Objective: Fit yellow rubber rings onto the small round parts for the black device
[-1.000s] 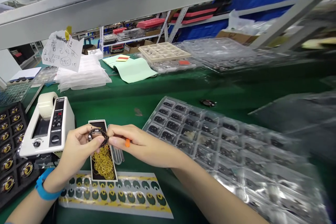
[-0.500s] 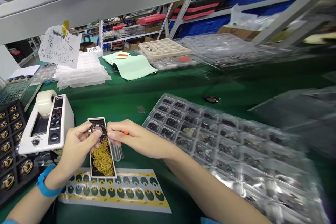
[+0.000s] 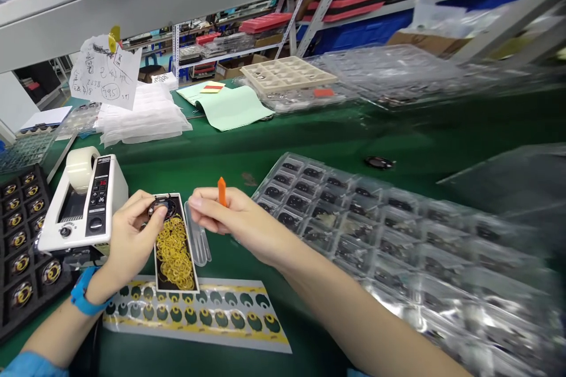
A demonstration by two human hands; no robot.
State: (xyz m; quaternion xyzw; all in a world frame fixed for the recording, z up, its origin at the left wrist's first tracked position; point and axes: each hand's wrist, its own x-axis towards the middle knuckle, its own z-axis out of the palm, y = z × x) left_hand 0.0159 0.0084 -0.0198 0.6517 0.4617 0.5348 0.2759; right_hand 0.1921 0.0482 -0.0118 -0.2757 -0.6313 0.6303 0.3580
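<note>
My left hand (image 3: pixel 132 232) pinches a small round black part with a metal ring face (image 3: pixel 158 207), thumb over its face, fingers (image 3: pixel 144 200) closed on its rim. Judged light and stiff, likely delicate on the face; best held by the rim, as now.

My right hand (image 3: pixel 234 221) is closed around a thin orange-tipped stick tool (image 3: pixel 221 191), tip pointing up above my knuckles. It looks light and rigid; grip sits low on the shaft.

Just beneath my left fingers: a narrow black card tray (image 3: pixel 174 247) heaped with thin yellow rings (image 3: pixel 173 250), flimsy-looking and easily bent. Just beside it, under my right fingertips, a clear plastic strip (image 3: pixel 198 241).

Nearer me than both hands, a long backing sheet of dark green and yellow stickers (image 3: pixel 198 315) lies flat on the green worktop (image 3: pixel 212 159).

Right of my right fingers: a clear blister tray (image 3: pixel 354 212), small dark parts in most visible pockets; its near end is blurred.

Left of my left fingers: a white tape dispenser with a tape roll (image 3: pixel 84 200), then a black tray of gold-centred round parts (image 3: pixel 22 235).
</note>
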